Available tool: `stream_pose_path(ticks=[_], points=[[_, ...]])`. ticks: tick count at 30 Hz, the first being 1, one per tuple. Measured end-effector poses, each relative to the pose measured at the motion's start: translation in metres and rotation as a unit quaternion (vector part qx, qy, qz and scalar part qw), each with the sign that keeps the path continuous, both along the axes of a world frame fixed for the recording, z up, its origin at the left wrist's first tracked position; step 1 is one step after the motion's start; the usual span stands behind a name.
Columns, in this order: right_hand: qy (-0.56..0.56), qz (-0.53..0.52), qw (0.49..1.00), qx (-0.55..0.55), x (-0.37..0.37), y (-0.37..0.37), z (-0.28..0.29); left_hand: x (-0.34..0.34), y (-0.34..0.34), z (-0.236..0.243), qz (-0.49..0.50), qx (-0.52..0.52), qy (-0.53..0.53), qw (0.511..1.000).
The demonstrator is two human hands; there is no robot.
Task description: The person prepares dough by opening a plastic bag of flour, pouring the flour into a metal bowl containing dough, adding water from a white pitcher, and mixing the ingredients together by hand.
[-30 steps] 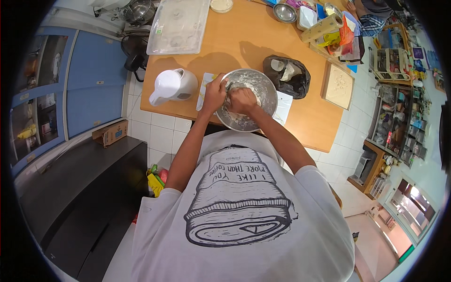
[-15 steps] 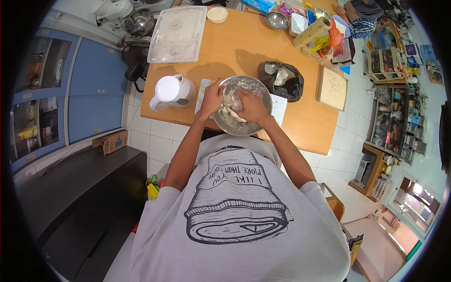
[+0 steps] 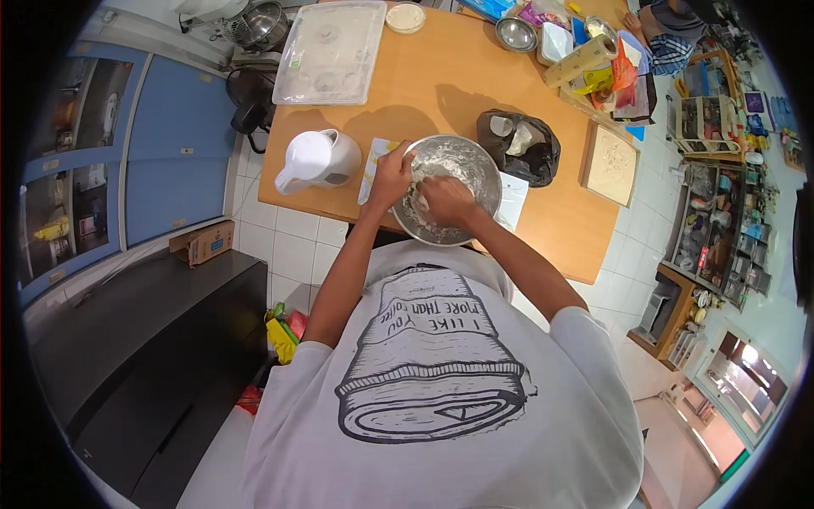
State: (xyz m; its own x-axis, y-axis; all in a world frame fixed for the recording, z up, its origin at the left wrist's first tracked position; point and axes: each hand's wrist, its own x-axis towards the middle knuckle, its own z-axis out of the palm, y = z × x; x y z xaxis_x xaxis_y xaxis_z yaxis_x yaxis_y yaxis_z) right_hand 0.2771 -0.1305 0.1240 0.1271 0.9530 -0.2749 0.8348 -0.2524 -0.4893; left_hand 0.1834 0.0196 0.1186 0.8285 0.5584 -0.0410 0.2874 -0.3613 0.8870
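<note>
Free tabletop (image 3: 441, 68) beyond the bowl (image 3: 478, 176) (white jug (image 3: 320, 161) left, black bag (image 3: 539, 165) right)

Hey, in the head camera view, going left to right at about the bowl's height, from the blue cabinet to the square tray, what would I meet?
Blue cabinet, white jug, metal bowl, black plastic bag, square tray. The left hand and right hand overlap the bowl, so they're left out.

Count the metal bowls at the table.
2 for certain: the mixing bowl at the near edge of the table and a small bowl toward the far edge. A shiny round dish beside the cream roll may be a third, partly hidden.
</note>
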Motion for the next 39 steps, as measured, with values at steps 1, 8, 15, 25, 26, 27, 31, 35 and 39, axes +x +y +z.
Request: stream_pose_path(ticks=[1, 8, 15, 25, 26, 27, 31, 35, 39], points=[[0.003, -0.048, 0.998, -0.038, 0.002, 0.010, -0.001, 0.000, 0.000, -0.002, 0.006, 0.001, -0.024, 1.000], [-0.019, -0.143, 0.987, 0.070, 0.009, 0.036, -0.028, -0.004, -0.002, 0.000, 0.047, 0.007, -0.081, 0.996], [0.102, -0.369, 0.908, 0.168, 0.003, 0.017, -0.010, -0.002, 0.006, -0.002, 0.022, 0.032, -0.020, 0.999], [0.098, -0.235, 0.967, 0.003, 0.009, -0.047, 0.075, -0.007, 0.010, -0.009, 0.022, 0.038, 0.004, 0.999], [0.008, -0.183, 0.983, 0.017, 0.009, -0.045, 0.068, -0.007, 0.011, -0.010, 0.023, 0.046, -0.004, 0.999], [-0.082, -0.132, 0.987, 0.032, 0.008, -0.043, 0.059, -0.006, 0.011, -0.005, 0.021, 0.046, -0.005, 0.999], [-0.006, -0.097, 0.991, 0.093, -0.004, -0.032, 0.020, -0.007, 0.009, 0.005, 0.027, 0.035, 0.009, 0.999], [-0.063, -0.103, 0.992, 0.047, 0.002, -0.003, -0.009, -0.010, 0.008, 0.008, 0.027, 0.029, -0.006, 0.999], [-0.026, -0.170, 0.984, 0.052, 0.013, 0.028, -0.017, -0.010, 0.005, 0.010, 0.044, 0.016, -0.018, 0.999]])
